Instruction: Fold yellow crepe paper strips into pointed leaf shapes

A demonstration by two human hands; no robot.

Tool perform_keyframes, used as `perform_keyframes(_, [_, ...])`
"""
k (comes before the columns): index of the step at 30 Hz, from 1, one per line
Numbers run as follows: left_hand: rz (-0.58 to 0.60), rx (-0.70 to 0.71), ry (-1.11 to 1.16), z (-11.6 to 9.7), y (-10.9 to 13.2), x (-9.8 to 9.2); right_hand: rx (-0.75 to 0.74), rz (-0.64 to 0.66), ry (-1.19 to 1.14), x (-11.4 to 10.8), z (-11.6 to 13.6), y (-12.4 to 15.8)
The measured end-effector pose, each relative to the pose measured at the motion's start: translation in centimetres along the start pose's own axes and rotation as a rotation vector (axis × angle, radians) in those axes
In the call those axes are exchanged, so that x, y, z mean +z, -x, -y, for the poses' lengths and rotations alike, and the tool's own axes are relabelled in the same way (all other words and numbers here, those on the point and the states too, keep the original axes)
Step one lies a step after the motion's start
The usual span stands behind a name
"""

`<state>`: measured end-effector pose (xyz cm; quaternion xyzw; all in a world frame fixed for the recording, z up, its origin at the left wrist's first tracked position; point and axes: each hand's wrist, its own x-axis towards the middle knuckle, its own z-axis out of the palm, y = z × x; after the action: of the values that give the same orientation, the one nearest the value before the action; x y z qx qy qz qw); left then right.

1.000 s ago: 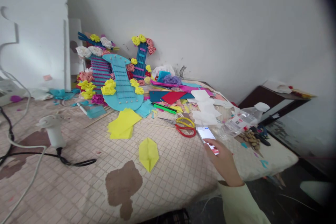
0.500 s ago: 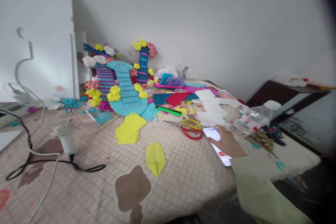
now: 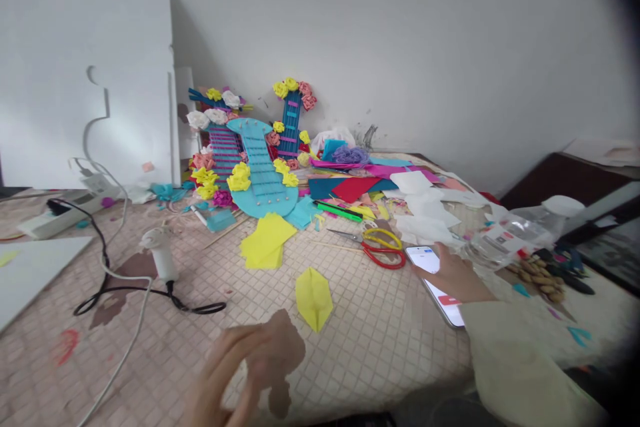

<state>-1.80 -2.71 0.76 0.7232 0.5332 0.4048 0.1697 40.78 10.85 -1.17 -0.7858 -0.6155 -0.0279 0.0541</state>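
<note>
Entering half-open, seemingly empty, the left hand allows two-handed work; the right hand spans the phone, grip unclear.

The checked table bears yellow sheets, folded yellow paper, scissors and a phone.

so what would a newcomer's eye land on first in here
Probably the light-blue guitar-like shape with yellow flowers on it, toward the back, left of centre. Next, the creased yellow paper lying by itself in the middle foreground. On the right, the right hand is over a lit phone.
</note>
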Motion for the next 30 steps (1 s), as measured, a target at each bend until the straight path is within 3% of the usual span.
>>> perform_keyframes(1, [0.122, 0.043, -0.035, -0.8, -1.4, 0.8, -0.008, -0.007, -0.006, -0.6, 0.2, 0.2])
perform_keyframes(3, [0.220, 0.105, -0.114, -1.8, -3.6, 2.6, -0.045, -0.053, -0.045, -2.0, 1.1, 0.8])
perform_keyframes(5, [0.248, 0.114, -0.208, -1.9, -4.8, 4.2, -0.159, -0.119, -0.164, -3.5, 2.8, 1.7])
perform_keyframes(8, [0.203, -0.050, -0.311, -1.2, -5.2, 5.4, -0.365, -0.099, -0.473, -4.7, 6.4, 3.6])
perform_keyframes(11, [0.183, -0.158, -0.287, -0.6, -5.2, 5.4, -0.542, 0.009, -0.608, -4.1, 10.3, 5.2])
perform_keyframes(15, [0.219, -0.188, -0.131, -0.6, -5.8, 5.8, -0.615, 0.053, -0.704, -2.3, 13.9, 6.1])
perform_keyframes(22, [0.324, -0.223, 0.337, -0.1, -8.8, 6.4, -0.648, 0.043, -0.833, -1.2, 14.4, 5.9])
perform_keyframes(30, [0.430, -0.221, 0.414, 2.6, -12.3, 6.8, -0.824, -0.054, -0.689, -0.4, 14.8, 5.8])
